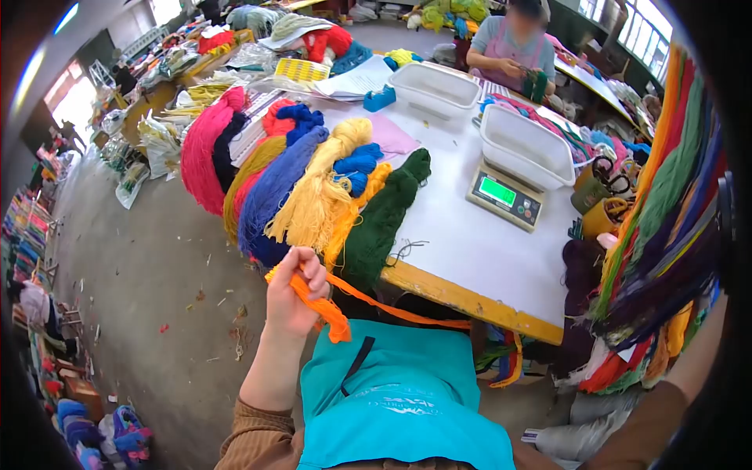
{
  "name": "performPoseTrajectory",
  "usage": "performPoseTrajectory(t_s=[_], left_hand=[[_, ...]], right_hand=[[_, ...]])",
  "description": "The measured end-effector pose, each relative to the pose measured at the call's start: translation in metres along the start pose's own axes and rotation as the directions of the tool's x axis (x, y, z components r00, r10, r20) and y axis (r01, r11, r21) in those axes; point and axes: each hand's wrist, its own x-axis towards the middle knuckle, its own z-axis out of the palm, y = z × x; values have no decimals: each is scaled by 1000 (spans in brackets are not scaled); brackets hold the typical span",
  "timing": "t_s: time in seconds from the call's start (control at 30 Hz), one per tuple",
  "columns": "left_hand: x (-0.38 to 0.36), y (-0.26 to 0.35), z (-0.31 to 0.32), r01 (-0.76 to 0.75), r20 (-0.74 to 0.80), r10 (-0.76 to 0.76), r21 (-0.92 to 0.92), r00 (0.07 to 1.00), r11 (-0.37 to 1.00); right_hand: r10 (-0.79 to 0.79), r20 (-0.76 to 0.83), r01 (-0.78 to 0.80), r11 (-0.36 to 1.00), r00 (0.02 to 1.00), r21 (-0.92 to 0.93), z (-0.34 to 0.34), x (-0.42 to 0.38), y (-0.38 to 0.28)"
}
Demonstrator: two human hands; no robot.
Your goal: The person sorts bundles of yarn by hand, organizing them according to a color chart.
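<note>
My left hand (298, 291) is closed around a hank of orange yarn (333, 319), in front of the table's left corner. One orange length stretches right from it, over the top of my turquoise apron (392, 399), to below the table edge. My right forearm (701, 352) reaches up at the far right beside a thick hanging bundle of multicoloured yarn (666, 188); the hand itself is hidden. Just beyond my left hand, pale yellow (317, 196), blue (278, 188) and dark green (384, 223) yarn hanks drape over the table edge.
On the white table (446, 258) are a digital scale (505, 196) with a green display, a white plastic tub (529, 145) overlapping it and another tub (435, 88). Across the table a person (513, 51) handles dark green yarn. Bagged yarn (160, 141) lies at the left.
</note>
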Motion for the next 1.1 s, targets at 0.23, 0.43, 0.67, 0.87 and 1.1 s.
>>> performPoseTrajectory(t_s=[0.23,0.43,0.67,0.87,1.1], left_hand=[[5,-10,-4,36,-58,-33,55,998,998],[25,-46,-12,193,-83,-183,129,980,973],[51,-87,-30,296,-277,-187,430,942,853],[55,-121,-29,353,-278,-223,638,934,685],[59,-144,-13,392,-269,-285,646,920,655]], right_hand=[[-256,454,503,632,853,-589,14,-232,31],[58,528,-126,988,847,93,172,-435,-157],[40,910,-208,977,414,51,182,-434,-206],[399,741,-513,854,540,-86,203,-426,-165],[464,830,-401,855,310,-328,243,-429,-172]])
